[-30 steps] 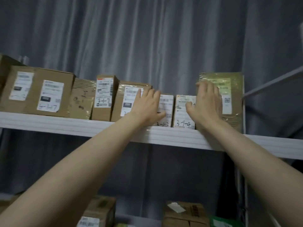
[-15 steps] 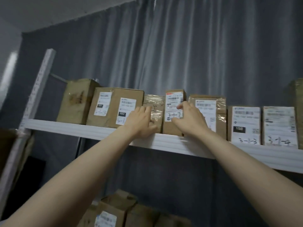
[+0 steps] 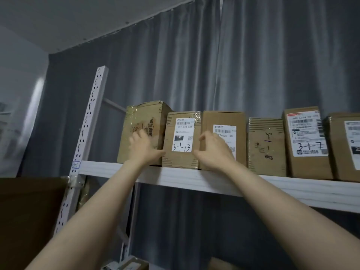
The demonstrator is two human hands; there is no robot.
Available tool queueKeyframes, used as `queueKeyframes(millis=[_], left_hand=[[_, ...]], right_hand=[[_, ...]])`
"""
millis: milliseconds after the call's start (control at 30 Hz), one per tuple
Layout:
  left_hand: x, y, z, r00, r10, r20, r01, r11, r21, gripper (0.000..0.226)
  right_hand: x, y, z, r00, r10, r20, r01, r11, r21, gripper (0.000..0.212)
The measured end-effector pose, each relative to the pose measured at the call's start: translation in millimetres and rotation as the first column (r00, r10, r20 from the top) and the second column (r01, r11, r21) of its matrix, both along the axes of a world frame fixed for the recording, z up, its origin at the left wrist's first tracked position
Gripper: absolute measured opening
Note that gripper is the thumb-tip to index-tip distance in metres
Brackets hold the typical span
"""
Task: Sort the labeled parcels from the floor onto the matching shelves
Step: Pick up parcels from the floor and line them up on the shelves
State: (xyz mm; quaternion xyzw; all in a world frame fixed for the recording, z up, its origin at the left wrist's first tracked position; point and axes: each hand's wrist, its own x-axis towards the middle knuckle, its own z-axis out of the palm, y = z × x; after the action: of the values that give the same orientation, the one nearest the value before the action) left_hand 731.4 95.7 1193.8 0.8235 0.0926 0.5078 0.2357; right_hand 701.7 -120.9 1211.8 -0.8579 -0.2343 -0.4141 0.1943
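Box marked 3-1-13 (image 3: 182, 141) is up on the white shelf (image 3: 194, 179), upright, label facing out, tight between two others. Left hand (image 3: 143, 148): fingers flat and spread on the bigger box (image 3: 144, 117) just left of it, thumb against its left edge. Right hand (image 3: 212, 152): fingers curled at its right edge, thumb on its front, looks like a pinch. My read: final seating.

- Push square from both sides and bring the front flush with the neighbours.
- Don't drag the tan box (image 3: 224, 117) to its right.
- Row is packed, so small nudges only.
- Shelf board looks smooth, so it should slide.

Further right of it is a 3-1-7 box (image 3: 305, 141). Perforated post (image 3: 85, 133) well to its left, grey curtain (image 3: 194, 65) behind it. Light is dim.
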Motion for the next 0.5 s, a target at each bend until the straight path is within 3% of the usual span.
queueKeyframes(millis=[267,500], left_hand=[[53.6,70.3,5.1,0.985,-0.148,-0.084,0.126,0.967,-0.221,0.151],[81.0,78.9,3.3,0.967,-0.241,-0.087,0.216,0.949,-0.229,0.159]], right_hand=[[30.1,92.5,-4.8,0.999,-0.045,0.02,0.047,0.993,-0.107,0.048],[43.4,117.6,-18.2,0.989,-0.146,0.035,0.15,0.973,-0.174,0.05]])
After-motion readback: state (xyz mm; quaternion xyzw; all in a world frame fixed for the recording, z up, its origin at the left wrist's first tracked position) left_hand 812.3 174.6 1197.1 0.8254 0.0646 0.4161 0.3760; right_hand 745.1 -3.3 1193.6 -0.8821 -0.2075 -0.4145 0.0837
